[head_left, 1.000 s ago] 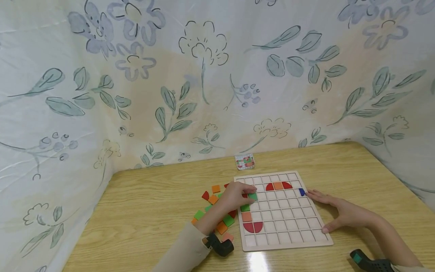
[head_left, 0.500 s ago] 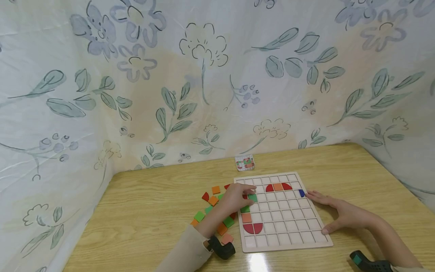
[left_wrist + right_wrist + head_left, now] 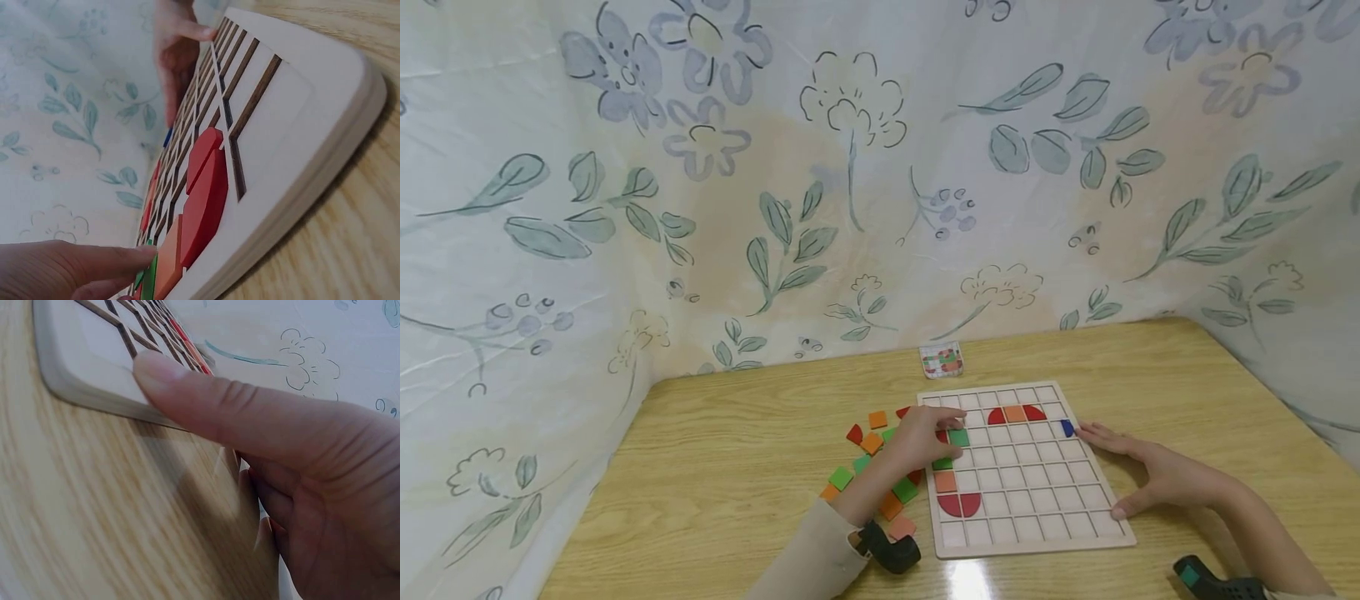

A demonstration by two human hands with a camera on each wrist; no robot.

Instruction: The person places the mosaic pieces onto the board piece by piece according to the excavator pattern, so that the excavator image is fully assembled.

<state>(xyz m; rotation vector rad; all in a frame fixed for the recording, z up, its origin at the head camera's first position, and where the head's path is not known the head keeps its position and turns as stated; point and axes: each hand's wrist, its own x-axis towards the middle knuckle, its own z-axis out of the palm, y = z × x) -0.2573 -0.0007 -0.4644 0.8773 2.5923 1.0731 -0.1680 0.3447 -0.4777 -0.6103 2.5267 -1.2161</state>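
Note:
A pale wooden grid board (image 3: 1030,500) lies on the table. My left hand (image 3: 913,437) reaches over its left side, thumb and fingers apart around a green square tile (image 3: 958,437) in its cell. The thumb tip (image 3: 145,255) is right at the green tiles in the left wrist view. Below it are a salmon tile (image 3: 945,481) and two red quarter-round tiles (image 3: 960,505). My right hand (image 3: 1157,475) rests at the board's right edge, fingers extended and thumb on the corner. A blue tile (image 3: 1067,428) sits near its fingertips.
Left of the board lie several loose tiles, among them an orange square (image 3: 877,419) and a green square (image 3: 841,477). A small patterned card (image 3: 942,360) lies behind the board. Red and salmon tiles (image 3: 1015,414) form a row in upper cells. A floral cloth (image 3: 850,208) hangs behind.
Both hands keep nearly the same place at the board, and the tiles stay where they were. The head view has shifted very slightly.

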